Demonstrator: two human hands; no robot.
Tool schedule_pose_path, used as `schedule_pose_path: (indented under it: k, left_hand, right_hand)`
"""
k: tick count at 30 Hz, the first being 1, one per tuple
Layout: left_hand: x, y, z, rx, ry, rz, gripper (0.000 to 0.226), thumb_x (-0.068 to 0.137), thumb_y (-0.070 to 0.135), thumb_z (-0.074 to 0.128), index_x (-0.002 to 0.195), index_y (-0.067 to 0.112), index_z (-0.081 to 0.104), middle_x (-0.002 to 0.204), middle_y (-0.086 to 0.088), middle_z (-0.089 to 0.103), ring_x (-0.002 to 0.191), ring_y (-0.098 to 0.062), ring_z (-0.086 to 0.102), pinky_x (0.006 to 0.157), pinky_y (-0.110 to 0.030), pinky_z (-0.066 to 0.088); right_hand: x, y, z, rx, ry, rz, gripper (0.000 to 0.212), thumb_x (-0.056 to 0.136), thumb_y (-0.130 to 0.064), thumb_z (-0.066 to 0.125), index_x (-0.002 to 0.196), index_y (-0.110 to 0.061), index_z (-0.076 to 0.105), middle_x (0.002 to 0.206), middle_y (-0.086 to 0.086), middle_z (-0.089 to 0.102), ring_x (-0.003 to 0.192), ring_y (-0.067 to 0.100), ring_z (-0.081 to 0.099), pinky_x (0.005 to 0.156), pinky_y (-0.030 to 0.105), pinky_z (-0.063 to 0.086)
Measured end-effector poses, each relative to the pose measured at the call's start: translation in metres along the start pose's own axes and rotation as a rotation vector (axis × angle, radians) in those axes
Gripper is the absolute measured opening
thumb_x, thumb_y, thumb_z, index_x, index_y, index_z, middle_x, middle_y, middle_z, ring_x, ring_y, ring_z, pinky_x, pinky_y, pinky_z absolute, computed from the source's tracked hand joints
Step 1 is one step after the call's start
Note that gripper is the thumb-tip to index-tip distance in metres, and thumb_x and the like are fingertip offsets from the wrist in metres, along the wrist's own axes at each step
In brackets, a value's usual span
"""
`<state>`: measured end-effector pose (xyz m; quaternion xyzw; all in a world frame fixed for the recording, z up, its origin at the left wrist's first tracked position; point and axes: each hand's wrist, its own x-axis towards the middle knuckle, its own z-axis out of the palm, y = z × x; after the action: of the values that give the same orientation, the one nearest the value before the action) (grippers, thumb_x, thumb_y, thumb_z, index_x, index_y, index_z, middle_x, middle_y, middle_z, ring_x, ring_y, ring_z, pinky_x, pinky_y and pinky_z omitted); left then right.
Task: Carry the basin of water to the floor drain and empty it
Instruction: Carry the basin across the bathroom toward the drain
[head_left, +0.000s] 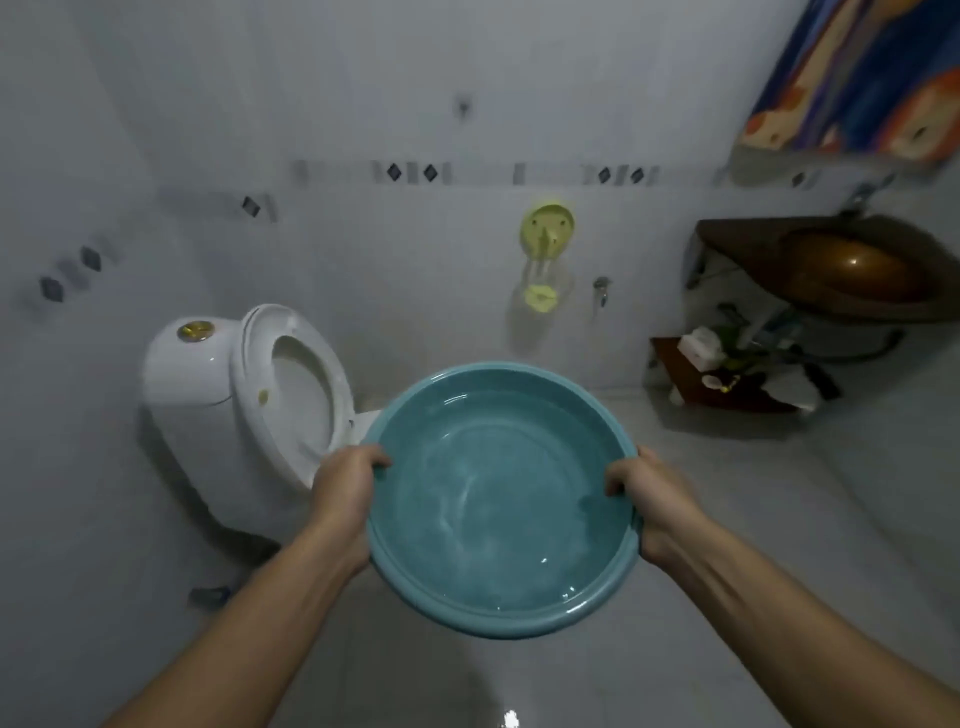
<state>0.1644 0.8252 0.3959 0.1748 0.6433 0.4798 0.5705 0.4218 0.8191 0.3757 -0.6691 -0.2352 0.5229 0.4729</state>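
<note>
Basin (501, 499), teal and round, is hanging in the air in front of me with shallow water (498, 514) rippling inside (the picture is slightly blurred). I am gripping its rim on opposite sides, my left hand (345, 480) and my right hand (652, 493) each clamped on it. Beyond it, a white toilet (244, 400) is standing to the left and a brown sink (852, 270) to the right, above the pale tiled floor (727, 519).
</note>
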Motion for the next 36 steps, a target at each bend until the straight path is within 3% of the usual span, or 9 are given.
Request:
schedule_pose_path:
  k: [4, 7, 11, 20, 24, 29, 33, 36]
  left_hand:
    - [0.006, -0.01, 0.041, 0.056, -0.066, 0.012, 0.021, 0.076, 0.001, 0.052, 0.092, 0.002, 0.065, 0.089, -0.022, 0.064, 0.072, -0.033, 0.061, 0.067, -0.041, 0.052]
    - [0.008, -0.017, 0.075, 0.109, -0.142, -0.007, 0.025, 0.075, 0.003, 0.053, 0.096, 0.0, 0.066, 0.092, -0.024, 0.065, 0.079, -0.035, 0.062, 0.073, -0.048, 0.051]
    - [0.007, -0.028, 0.129, 0.171, -0.212, -0.018, 0.017, 0.074, 0.005, 0.054, 0.088, 0.003, 0.064, 0.085, -0.021, 0.063, 0.074, -0.033, 0.06, 0.068, -0.045, 0.049]
    - [0.008, -0.053, 0.248, 0.187, -0.267, -0.025, 0.036, 0.072, 0.005, 0.055, 0.105, -0.002, 0.065, 0.094, -0.024, 0.065, 0.079, -0.036, 0.062, 0.069, -0.047, 0.051]
    - [0.007, -0.064, 0.303, 0.201, -0.277, -0.024, 0.034, 0.068, 0.006, 0.055, 0.1, 0.0, 0.066, 0.092, -0.023, 0.067, 0.076, -0.036, 0.063, 0.067, -0.046, 0.054]
    - [0.013, -0.069, 0.346, 0.197, -0.293, -0.027, 0.043, 0.061, 0.011, 0.055, 0.1, 0.002, 0.068, 0.093, -0.022, 0.068, 0.078, -0.035, 0.063, 0.071, -0.048, 0.053]
    - [0.018, -0.069, 0.378, 0.208, -0.302, -0.029, 0.045, 0.061, 0.011, 0.055, 0.103, 0.002, 0.068, 0.095, -0.021, 0.069, 0.081, -0.036, 0.064, 0.078, -0.055, 0.056]
    - [0.028, -0.07, 0.399, 0.211, -0.303, -0.047, 0.045, 0.067, 0.009, 0.054, 0.109, 0.0, 0.067, 0.099, -0.022, 0.067, 0.084, -0.035, 0.063, 0.079, -0.051, 0.054]
  right_hand:
    - [0.005, 0.0, -0.038, 0.088, 0.054, 0.007, 0.04, 0.066, 0.015, 0.043, 0.094, -0.006, 0.061, 0.082, 0.019, 0.064, 0.067, 0.033, 0.062, 0.047, 0.033, 0.052]
    - [0.012, 0.001, -0.067, 0.138, 0.126, 0.005, 0.041, 0.065, 0.015, 0.043, 0.094, -0.007, 0.062, 0.081, 0.018, 0.065, 0.066, 0.033, 0.063, 0.047, 0.033, 0.053]
    - [0.022, -0.004, -0.112, 0.201, 0.219, 0.007, 0.04, 0.066, 0.015, 0.043, 0.093, -0.006, 0.062, 0.076, 0.015, 0.065, 0.062, 0.031, 0.062, 0.043, 0.03, 0.052]
    - [0.074, -0.029, -0.205, 0.265, 0.26, 0.004, 0.038, 0.067, 0.017, 0.041, 0.09, -0.007, 0.061, 0.077, 0.016, 0.062, 0.061, 0.031, 0.06, 0.043, 0.03, 0.051]
    - [0.106, -0.045, -0.249, 0.257, 0.256, 0.019, 0.04, 0.067, 0.016, 0.042, 0.095, -0.005, 0.061, 0.077, 0.014, 0.063, 0.061, 0.03, 0.06, 0.042, 0.029, 0.05]
    - [0.14, -0.06, -0.277, 0.267, 0.259, 0.016, 0.038, 0.066, 0.016, 0.04, 0.087, -0.009, 0.06, 0.074, 0.013, 0.062, 0.05, 0.024, 0.061, 0.039, 0.026, 0.048]
    - [0.167, -0.07, -0.297, 0.25, 0.26, 0.036, 0.043, 0.065, 0.014, 0.041, 0.093, -0.011, 0.062, 0.079, 0.014, 0.063, 0.061, 0.03, 0.062, 0.044, 0.03, 0.051]
    - [0.186, -0.075, -0.305, 0.252, 0.256, 0.041, 0.042, 0.063, 0.014, 0.042, 0.089, -0.013, 0.06, 0.08, 0.014, 0.063, 0.063, 0.03, 0.062, 0.045, 0.031, 0.052]
